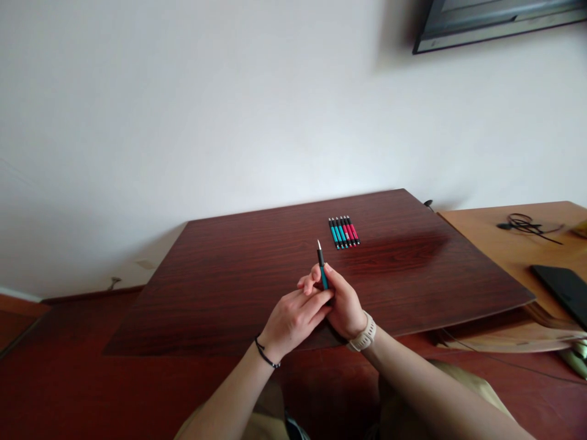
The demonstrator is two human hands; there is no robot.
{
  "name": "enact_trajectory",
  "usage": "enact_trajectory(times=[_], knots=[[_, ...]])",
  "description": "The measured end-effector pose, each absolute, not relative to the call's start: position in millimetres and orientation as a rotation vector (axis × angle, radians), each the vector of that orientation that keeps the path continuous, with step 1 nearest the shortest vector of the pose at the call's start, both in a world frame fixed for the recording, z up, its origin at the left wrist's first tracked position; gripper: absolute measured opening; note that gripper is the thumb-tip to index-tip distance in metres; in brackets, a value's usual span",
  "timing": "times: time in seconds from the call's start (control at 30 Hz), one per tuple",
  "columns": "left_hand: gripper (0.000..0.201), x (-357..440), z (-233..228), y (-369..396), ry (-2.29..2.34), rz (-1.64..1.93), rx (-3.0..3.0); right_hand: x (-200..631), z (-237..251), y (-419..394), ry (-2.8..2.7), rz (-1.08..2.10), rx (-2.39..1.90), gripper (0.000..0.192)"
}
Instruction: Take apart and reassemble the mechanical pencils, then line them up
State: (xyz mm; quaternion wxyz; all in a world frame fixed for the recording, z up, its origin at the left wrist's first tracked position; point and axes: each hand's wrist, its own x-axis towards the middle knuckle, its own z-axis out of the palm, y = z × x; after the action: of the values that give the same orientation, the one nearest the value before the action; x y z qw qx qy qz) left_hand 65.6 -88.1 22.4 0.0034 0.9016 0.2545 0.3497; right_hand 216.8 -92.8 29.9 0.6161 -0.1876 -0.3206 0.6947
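A pen (324, 277) with a teal barrel, a black grip and a silver tip stands nearly upright between my hands, tip pointing up and away. My right hand (345, 305) is closed around its barrel, thumb against the side. Over the pen's lower end, my left hand (296, 318) lies with fingers closed against the pen and my right hand; its thumb and the pen's bottom are hidden. Beyond my hands, several pens lie side by side in a row, teal pens (337, 234) on the left and red pens (351, 232) on the right.
The dark wooden table (220, 275) stands against a white wall (229, 110). To the right, a lighter wooden desk (486, 229) carries a black cable (527, 226) and a flat black device (562, 290). A screen (499, 27) hangs at upper right.
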Motion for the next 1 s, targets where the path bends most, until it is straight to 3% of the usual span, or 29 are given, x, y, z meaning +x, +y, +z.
enact_trajectory(times=[0.23,0.53,1.0], knots=[[0.021,69,29,-90,0.795,1.07,2.756,214,32,-93,-0.695,1.59,-0.485,0.037],[0.056,75,32,-86,0.893,0.955,2.626,224,27,-84,-0.805,1.347,-0.741,0.037],[0.058,78,50,-52,0.969,0.902,2.542,234,13,-67,-0.604,1.246,-0.926,0.042]])
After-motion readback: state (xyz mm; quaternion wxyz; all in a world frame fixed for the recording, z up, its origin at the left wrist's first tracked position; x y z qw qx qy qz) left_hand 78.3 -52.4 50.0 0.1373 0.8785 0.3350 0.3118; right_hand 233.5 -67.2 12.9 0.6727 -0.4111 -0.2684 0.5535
